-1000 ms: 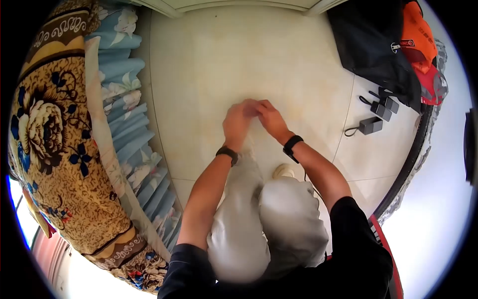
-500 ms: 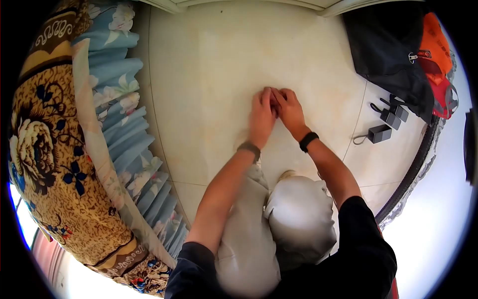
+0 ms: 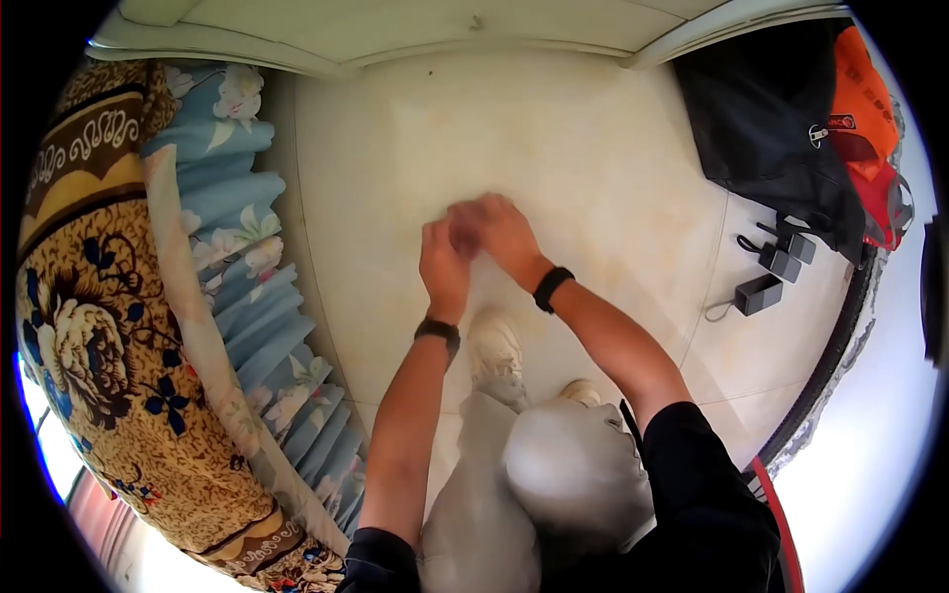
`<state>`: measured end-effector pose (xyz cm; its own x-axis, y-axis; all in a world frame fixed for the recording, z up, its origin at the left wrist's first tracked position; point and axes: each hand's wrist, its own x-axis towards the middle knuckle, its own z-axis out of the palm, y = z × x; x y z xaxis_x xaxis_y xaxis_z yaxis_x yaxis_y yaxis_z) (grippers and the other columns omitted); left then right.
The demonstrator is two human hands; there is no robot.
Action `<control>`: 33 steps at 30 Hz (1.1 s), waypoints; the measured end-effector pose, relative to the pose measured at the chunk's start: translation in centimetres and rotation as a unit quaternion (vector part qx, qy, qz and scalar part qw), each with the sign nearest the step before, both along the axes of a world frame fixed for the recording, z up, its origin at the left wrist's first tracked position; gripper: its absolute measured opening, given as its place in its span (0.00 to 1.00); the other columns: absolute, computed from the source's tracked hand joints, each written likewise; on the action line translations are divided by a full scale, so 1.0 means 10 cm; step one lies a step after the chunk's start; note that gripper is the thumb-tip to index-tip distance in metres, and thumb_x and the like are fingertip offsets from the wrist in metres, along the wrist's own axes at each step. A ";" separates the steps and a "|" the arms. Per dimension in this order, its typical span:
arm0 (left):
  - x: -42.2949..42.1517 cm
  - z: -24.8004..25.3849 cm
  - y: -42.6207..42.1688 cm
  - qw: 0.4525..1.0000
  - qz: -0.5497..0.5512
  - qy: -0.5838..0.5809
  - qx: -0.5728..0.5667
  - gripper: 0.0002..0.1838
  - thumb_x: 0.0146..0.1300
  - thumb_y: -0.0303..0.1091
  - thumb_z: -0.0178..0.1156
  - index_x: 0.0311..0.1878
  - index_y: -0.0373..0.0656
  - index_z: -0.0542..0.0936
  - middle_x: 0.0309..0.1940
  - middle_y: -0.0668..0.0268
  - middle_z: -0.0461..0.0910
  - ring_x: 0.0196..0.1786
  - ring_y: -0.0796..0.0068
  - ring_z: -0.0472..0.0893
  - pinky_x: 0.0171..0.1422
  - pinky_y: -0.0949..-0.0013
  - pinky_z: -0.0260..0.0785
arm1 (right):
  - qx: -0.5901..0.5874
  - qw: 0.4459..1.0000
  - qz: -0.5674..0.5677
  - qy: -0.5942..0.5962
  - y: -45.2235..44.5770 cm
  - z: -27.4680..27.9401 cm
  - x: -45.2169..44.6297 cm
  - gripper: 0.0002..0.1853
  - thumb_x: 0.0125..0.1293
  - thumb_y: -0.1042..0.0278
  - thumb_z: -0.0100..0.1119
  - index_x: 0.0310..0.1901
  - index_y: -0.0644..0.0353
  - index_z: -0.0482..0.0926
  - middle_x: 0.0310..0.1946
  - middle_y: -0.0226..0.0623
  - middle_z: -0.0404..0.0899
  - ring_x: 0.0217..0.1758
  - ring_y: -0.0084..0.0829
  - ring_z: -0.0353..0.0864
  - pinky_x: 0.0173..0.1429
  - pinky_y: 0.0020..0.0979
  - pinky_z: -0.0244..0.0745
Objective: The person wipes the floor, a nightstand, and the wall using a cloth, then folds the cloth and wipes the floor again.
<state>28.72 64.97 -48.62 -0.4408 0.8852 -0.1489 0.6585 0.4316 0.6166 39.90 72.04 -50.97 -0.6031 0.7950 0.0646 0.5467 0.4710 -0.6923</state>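
Observation:
In front of my legs, my left hand [image 3: 445,267] and my right hand [image 3: 504,235] meet above the tiled floor [image 3: 603,148]. The left hand's fingers are curled upward. Those of the right hand bend over toward it and are smeared by motion. A blurred reddish patch shows between the hands; I cannot make out whether it is an object or just fingers. Each wrist wears a dark band. Just below the hands is one of my pale shoes [image 3: 494,344].
On the left stands a bed with a patterned blanket [image 3: 99,346] and a blue floral skirt [image 3: 247,237]. A pale cabinet front [image 3: 415,25] spans the top. At right lie a black bag [image 3: 761,119], an orange-red bag [image 3: 865,109] and grey blocks with loops [image 3: 759,295].
Both hands have moved left together, and their fingers look more blurred. My view has tilted up, showing more of the cabinet front. A shoe has come into sight below the hands.

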 end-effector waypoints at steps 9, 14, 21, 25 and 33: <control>0.20 0.16 1.10 0.997 -0.066 -0.030 -0.005 0.14 0.60 0.26 0.59 0.49 0.49 0.81 0.42 0.58 0.79 0.42 0.57 0.81 0.43 0.60 0.76 | 0.050 0.990 -0.099 -0.083 0.75 -0.07 0.19 0.14 0.56 0.74 0.60 0.45 0.53 0.82 0.39 0.36 0.75 0.44 0.39 0.79 0.42 0.38 0.79; 0.67 -0.08 0.79 0.981 -0.084 -0.160 -0.068 0.13 0.64 0.30 0.58 0.51 0.46 0.81 0.40 0.61 0.79 0.42 0.65 0.82 0.42 0.65 0.77 | 0.005 0.985 -0.128 -0.117 0.37 -0.02 0.84 0.22 0.55 0.77 0.62 0.53 0.52 0.81 0.40 0.36 0.75 0.43 0.40 0.79 0.41 0.39 0.80; 0.66 -0.04 -0.06 0.974 -0.177 -0.102 -0.094 0.16 0.62 0.36 0.62 0.53 0.50 0.79 0.41 0.61 0.80 0.45 0.60 0.81 0.46 0.61 0.77 | -0.077 0.986 -0.080 -0.122 -0.56 -0.02 1.08 0.28 0.54 0.80 0.63 0.59 0.53 0.79 0.39 0.37 0.74 0.39 0.39 0.80 0.38 0.37 0.80; 0.47 0.16 -0.14 0.982 -0.140 -0.074 -0.101 0.16 0.57 0.26 0.64 0.50 0.47 0.80 0.44 0.61 0.78 0.44 0.56 0.81 0.45 0.58 0.77 | -0.210 0.971 -0.108 -0.030 -0.62 -0.14 0.84 0.26 0.54 0.78 0.64 0.57 0.55 0.79 0.38 0.37 0.73 0.41 0.39 0.80 0.39 0.36 0.80; -0.33 0.12 -0.56 0.977 -0.024 0.007 -0.212 0.18 0.54 0.40 0.69 0.49 0.51 0.81 0.41 0.62 0.81 0.43 0.56 0.82 0.44 0.57 0.77 | -0.230 0.973 -0.001 0.012 -0.67 -0.13 -0.15 0.13 0.70 0.59 0.51 0.37 0.61 0.76 0.38 0.47 0.80 0.42 0.46 0.80 0.45 0.39 0.75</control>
<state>25.47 59.42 -47.46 -0.4056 0.7653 -0.4998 0.6916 0.6145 0.3797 38.37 65.32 -52.24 -0.6039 0.7446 -0.2845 0.5286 0.1070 -0.8421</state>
